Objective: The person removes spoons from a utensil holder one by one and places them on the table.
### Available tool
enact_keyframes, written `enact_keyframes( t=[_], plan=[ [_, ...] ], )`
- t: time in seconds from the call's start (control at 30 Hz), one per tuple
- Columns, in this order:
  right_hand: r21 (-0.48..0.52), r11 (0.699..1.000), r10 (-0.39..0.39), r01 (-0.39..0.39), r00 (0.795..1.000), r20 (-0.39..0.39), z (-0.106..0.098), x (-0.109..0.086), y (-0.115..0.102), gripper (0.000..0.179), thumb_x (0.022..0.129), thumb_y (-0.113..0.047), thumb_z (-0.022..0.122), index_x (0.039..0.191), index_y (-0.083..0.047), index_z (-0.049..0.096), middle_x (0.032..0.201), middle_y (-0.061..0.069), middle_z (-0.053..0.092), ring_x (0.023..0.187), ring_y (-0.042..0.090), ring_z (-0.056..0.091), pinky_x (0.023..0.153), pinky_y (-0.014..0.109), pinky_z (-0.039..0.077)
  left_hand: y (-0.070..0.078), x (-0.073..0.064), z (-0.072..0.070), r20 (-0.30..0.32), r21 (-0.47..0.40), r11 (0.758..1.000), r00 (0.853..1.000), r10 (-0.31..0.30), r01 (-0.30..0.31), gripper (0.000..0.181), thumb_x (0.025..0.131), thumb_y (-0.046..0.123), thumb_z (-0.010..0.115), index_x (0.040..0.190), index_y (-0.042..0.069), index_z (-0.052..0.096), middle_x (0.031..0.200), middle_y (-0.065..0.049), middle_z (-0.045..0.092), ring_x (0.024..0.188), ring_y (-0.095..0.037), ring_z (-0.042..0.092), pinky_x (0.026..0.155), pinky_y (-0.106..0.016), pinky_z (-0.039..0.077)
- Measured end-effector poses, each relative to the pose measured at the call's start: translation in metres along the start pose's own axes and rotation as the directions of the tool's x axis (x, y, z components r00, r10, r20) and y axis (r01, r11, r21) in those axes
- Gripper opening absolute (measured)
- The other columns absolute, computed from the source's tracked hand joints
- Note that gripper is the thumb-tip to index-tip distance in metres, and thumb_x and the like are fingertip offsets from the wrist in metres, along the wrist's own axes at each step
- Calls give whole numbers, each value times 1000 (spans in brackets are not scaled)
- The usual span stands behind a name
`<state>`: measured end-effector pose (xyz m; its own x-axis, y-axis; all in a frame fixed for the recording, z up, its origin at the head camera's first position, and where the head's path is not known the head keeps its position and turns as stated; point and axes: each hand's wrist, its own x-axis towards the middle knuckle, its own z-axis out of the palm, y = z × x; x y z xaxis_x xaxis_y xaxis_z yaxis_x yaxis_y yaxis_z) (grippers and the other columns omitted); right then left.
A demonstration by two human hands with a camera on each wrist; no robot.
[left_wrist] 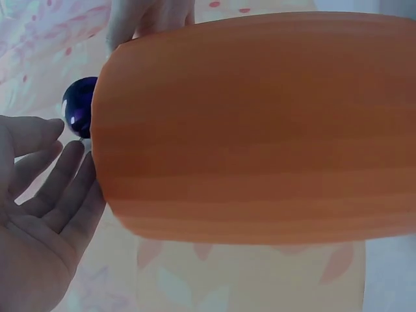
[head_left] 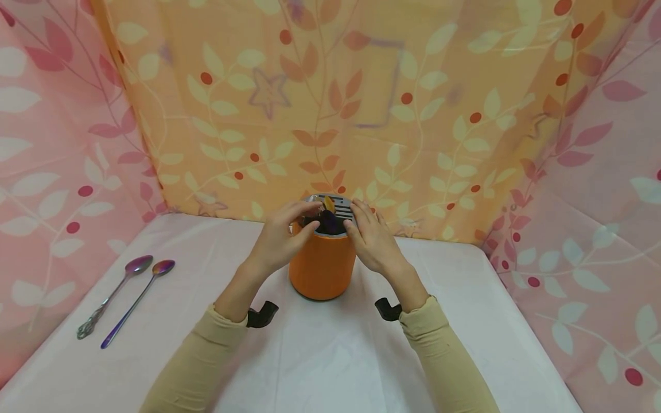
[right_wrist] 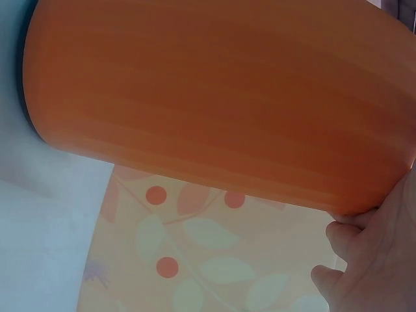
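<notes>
An orange cylindrical utensil holder (head_left: 322,267) stands upright, with a slotted grey top (head_left: 342,207). At its opening are a gold-looking spoon bowl (head_left: 329,204) and a dark purple-blue spoon bowl (left_wrist: 80,107); their handles are hidden. My left hand (head_left: 281,235) is at the holder's left rim, its thumb and forefinger beside the spoon bowls without closing on them. Some of its fingertips reach the rim in the left wrist view. On the other side, my right hand (head_left: 376,238) holds the right rim between thumb and fingers.
Two iridescent spoons lie on the white-covered table (head_left: 320,355) at the left: an ornate-handled spoon (head_left: 111,295) and a slim-handled spoon (head_left: 136,304). Behind the holder hangs an orange leaf-patterned cloth (head_left: 206,115); pink patterned cloths flank the table.
</notes>
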<state>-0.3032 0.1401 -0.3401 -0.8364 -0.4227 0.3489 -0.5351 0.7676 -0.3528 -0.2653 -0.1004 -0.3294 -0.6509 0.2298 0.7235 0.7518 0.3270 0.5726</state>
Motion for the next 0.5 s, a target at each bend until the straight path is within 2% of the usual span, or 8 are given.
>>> enact_keyframes(
  t=[0.27, 0.5],
  plan=[
    [-11, 1000, -7, 7, 1000, 0, 0, 0, 0, 69, 113, -51, 21, 162, -3, 30, 172, 10, 22, 159, 29, 19, 128, 56, 7, 0, 5, 10, 26, -13, 1000, 1000, -15, 16, 36, 93, 0, 76, 128, 2, 70, 119, -12, 67, 103, -22, 70, 85, -33, 61],
    [-11, 1000, -5, 5, 1000, -3, 0, -1, 0, 69, 113, -51, 21, 162, -3, 30, 172, 10, 22, 158, 29, 20, 128, 57, 7, 1, 8, 14, 15, -46, 998, 999, -32, 33, 32, 92, -1, 77, 124, 1, 73, 117, -13, 65, 104, -25, 72, 89, -32, 61]
  ],
)
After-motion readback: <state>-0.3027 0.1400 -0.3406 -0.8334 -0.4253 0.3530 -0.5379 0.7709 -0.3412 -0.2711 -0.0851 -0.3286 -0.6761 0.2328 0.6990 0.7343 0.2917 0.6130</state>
